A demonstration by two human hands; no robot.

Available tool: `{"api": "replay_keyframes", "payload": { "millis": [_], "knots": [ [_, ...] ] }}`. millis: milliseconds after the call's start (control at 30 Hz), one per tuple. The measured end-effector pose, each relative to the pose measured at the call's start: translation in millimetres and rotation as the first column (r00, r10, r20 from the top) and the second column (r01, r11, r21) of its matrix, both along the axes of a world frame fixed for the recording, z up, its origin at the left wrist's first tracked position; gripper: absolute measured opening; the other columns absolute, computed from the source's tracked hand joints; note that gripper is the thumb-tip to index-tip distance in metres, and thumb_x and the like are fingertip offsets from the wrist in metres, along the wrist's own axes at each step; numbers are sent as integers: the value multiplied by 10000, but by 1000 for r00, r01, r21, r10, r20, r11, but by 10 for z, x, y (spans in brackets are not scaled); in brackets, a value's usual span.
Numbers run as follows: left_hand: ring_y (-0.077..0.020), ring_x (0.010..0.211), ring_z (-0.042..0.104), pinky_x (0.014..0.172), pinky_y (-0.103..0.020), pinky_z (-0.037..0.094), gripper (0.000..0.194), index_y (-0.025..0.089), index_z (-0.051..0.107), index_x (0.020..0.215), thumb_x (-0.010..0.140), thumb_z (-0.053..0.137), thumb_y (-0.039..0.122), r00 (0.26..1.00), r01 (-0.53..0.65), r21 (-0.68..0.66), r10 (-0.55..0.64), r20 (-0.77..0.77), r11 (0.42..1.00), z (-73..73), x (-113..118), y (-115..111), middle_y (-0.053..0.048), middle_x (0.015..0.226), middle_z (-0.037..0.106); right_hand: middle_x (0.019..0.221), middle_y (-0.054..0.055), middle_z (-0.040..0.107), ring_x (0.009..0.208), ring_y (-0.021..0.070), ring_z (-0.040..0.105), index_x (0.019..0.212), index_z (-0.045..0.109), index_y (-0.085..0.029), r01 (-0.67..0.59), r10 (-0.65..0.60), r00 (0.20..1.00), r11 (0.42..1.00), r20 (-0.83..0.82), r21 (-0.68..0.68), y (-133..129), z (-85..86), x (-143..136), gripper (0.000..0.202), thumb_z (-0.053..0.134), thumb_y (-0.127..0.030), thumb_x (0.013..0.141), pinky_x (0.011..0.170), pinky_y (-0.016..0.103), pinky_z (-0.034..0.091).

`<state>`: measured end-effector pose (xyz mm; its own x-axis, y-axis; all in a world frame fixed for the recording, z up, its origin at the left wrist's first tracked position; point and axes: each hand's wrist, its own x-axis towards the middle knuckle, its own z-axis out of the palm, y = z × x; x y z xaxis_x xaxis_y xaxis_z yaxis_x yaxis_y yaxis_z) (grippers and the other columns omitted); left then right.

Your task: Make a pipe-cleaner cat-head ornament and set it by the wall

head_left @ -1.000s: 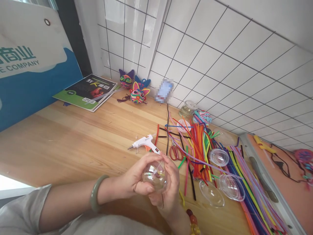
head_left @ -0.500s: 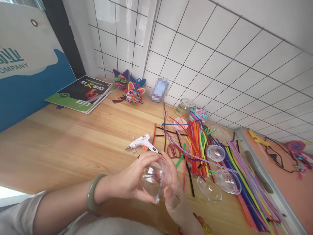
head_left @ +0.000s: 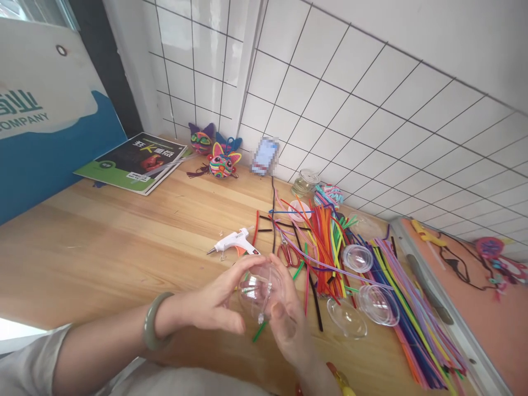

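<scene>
A clear plastic ball with a seam and a small tab is held between my two hands above the wooden table. My right hand wraps round its right side, the thumb in front. My left hand touches the ball's upper left with its fingers, while its thumb stands off below. Just beyond the hands lies a white glue gun, nozzle to the left. Red-handled scissors rest behind my right hand. To the right are bundled red and orange pipe cleaners.
Clear plastic half shells and a long bundle of coloured pipe cleaners lie at the right. Decorated balls, a phone and a glass jar line the wall. A magazine is at the back left.
The left thumb has come away from the ball and the left hand has loosened. The ball has turned slightly in the right hand. The whole view has shifted a little.
</scene>
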<state>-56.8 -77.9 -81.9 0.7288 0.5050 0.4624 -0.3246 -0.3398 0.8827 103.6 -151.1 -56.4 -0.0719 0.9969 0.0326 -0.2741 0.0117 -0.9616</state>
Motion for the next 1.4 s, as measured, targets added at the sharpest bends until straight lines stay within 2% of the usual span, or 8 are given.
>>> {"api": "replay_keyframes", "payload": {
  "millis": [133,233,500,767,867,1067,1200,1400],
  "knots": [
    [-247,1177,524,949,-415,470,458,240,395,1317,941,389,500,997,73,-344,-61,47,936,126,8,-48,-133,1263,504,1380,133,518,1212,302,556,1406,355,-298,-44,39,997,997,-69,-67,21,19,-20,831,721,-575,714,941,511,506],
    [-229,1164,537,975,-399,455,407,246,420,1323,957,405,423,1000,-13,-335,10,-10,942,138,38,-95,-117,1249,541,1302,126,595,1185,295,582,1386,390,-282,9,-11,1000,995,-23,-99,51,-23,-71,862,744,-597,666,954,503,504],
    [-250,1110,582,964,-405,467,422,227,504,1263,916,478,466,985,-151,-345,171,27,926,26,97,-148,-113,1196,595,1095,110,705,1013,279,681,1116,549,-232,220,-217,970,976,107,-13,101,-148,-225,551,730,-524,686,844,421,578],
    [-241,1074,588,935,-388,480,420,206,507,1222,910,477,486,981,-180,-375,196,5,910,10,107,-161,-112,1165,597,1056,83,710,979,244,684,1115,539,-234,220,-218,975,974,49,-48,96,-176,-241,504,734,-462,709,827,383,575],
    [-239,1043,594,883,-374,500,433,192,493,1225,918,449,494,978,-207,-409,195,-71,889,-3,113,-132,-113,1153,607,1102,95,695,1024,256,665,1148,534,-225,169,-166,986,971,30,-167,115,-121,-221,497,705,-468,749,820,394,571],
    [-245,1042,587,920,-370,471,471,166,596,1073,899,422,568,931,-362,-521,268,-248,773,82,101,-29,-91,1094,631,1299,117,593,1035,265,666,1287,475,-263,-179,82,960,914,-267,-364,158,60,-130,565,503,-626,855,834,467,541],
    [-213,921,590,828,-331,479,465,160,614,926,913,377,560,936,-341,-554,222,-271,760,187,104,-31,-60,956,642,1216,80,640,981,221,687,1338,409,-303,-265,152,946,868,-285,-420,135,101,-100,554,572,-540,865,814,392,542],
    [-132,622,487,484,-225,358,433,156,549,868,858,444,576,916,-387,-641,194,-352,663,160,178,-135,2,737,516,963,42,667,678,168,692,1248,468,-261,32,-71,996,875,-62,-483,39,-68,-288,567,575,-606,811,511,249,531]
  ]
}}
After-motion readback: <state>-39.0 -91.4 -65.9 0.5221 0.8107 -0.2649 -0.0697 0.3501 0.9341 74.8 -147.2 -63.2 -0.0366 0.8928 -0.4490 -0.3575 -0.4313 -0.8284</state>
